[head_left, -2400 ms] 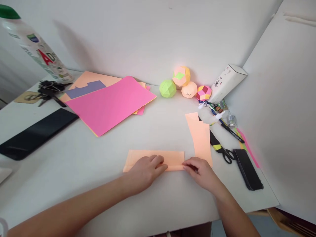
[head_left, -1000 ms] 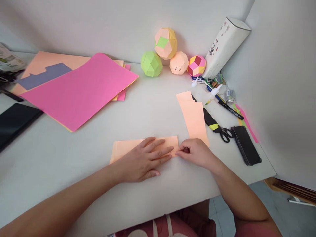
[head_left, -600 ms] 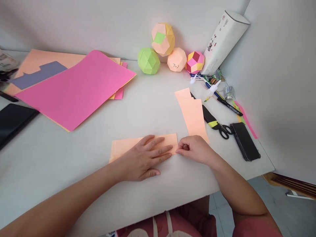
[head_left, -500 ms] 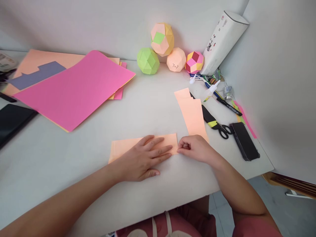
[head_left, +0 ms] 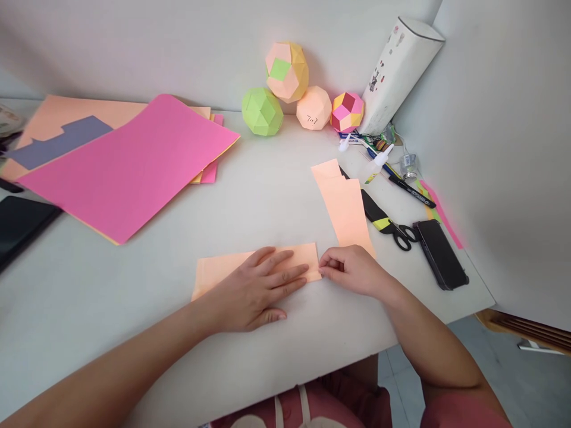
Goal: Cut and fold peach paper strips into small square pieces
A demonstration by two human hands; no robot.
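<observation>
A peach paper strip (head_left: 218, 267) lies lengthwise on the table in front of me. My left hand (head_left: 261, 288) rests flat on it with fingers spread, pressing its middle and covering part of it. At the strip's right end my right hand (head_left: 350, 268) has thumb and forefinger pinched together on the short edge. Just beyond that hand, more peach paper strips (head_left: 345, 205) lie overlapped, their near end partly hidden behind it.
Black scissors (head_left: 404, 235) and a phone (head_left: 441, 254) lie at right. Farther back are a glue bottle (head_left: 379, 163) and a black marker (head_left: 411, 191). Several paper balls (head_left: 262, 111) stand along the wall. Large pink sheets (head_left: 134, 166) cover the left side.
The view has shifted slightly, so the things on the table appear a little farther left. Both hands keep nearly the same pose on the strip.
</observation>
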